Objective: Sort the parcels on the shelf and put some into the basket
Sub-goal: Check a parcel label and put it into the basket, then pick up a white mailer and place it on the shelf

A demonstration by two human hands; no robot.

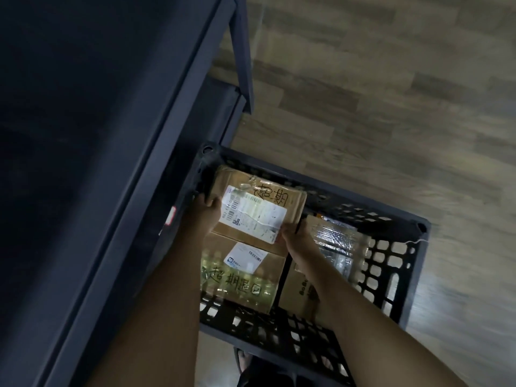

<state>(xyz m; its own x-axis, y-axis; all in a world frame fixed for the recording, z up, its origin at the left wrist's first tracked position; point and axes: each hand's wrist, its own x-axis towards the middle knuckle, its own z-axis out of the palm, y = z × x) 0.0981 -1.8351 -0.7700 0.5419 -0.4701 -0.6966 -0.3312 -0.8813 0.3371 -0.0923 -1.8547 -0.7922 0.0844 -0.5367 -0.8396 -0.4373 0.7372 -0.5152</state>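
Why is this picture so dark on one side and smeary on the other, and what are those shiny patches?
Head view: the shelf is underlit, nearly black; the floor is streaked by motion blur; glare sits on the tape of the lower box and on the shiny wrapped parcel in the basket; the label on the upper box is fairly sharp.

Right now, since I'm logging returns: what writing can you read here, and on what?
"超期": handwritten on the top cardboard box.
"862 E14": on its shipping label; the rest is too small.
"超期退回": handwritten on the lower cardboard box; its label is blurred.
"BoBo", partly hidden: on the brown box at right.
Unreadable: the red-edged sticker on the shelf.
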